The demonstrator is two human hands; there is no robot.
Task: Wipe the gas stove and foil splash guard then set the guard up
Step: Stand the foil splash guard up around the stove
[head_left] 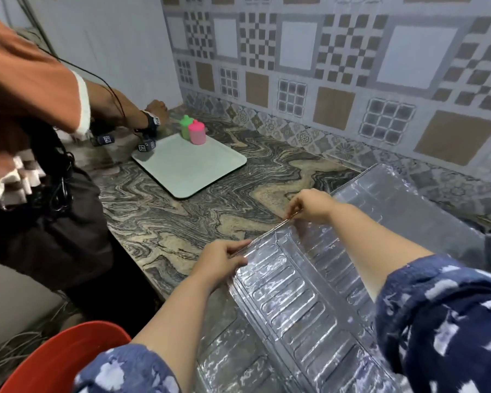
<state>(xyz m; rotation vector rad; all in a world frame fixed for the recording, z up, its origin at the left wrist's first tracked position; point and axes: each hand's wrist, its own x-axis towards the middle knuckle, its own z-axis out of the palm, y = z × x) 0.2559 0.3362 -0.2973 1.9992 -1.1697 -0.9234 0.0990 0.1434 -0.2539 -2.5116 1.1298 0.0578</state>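
The foil splash guard (289,302) lies across the right part of the marbled table (165,222), its long axis running from the near edge away toward the tiled wall (323,66), embossed panels facing up. Both hands pinch its left rim — the left hand (221,259) nearer, the right hand (312,207) farther along, fingers curled on the thin edge. Farther left on the table sits a pale tray (193,168) holding 2 cups at its far corner — a green cup (185,126) touching a pink cup (196,132). A second person's hand (157,108) rests beside them.
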